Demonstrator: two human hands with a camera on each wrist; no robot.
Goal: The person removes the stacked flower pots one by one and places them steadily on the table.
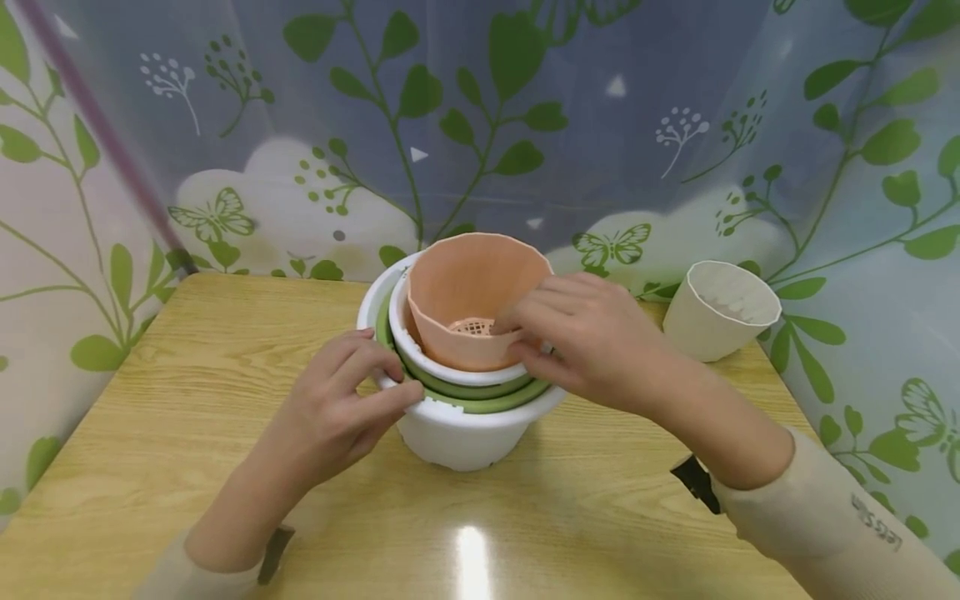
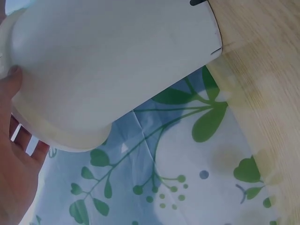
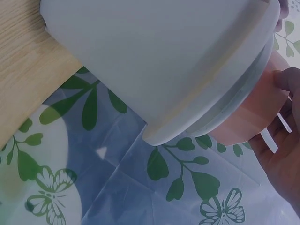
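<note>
A nested stack of round plastic pots stands mid-table in the head view. Its outermost is a large white pot (image 1: 461, 442) with green pots (image 1: 487, 406) inside it. A smaller white pot (image 1: 457, 372) sits within those, and a peach pot (image 1: 480, 275) with a scalloped rim and a slotted base is innermost, rising above the rest. My left hand (image 1: 337, 404) grips the large white pot's rim at its left front, thumb on the outside in the left wrist view. My right hand (image 1: 600, 337) pinches the peach pot's right rim, fingers inside and thumb outside.
A cream pot (image 1: 701, 321) with a scalloped rim stands at the table's right rear, behind my right forearm. The wooden table (image 1: 247, 333) meets a leaf-patterned curtain (image 1: 480, 125) at the back, with similar fabric along both sides.
</note>
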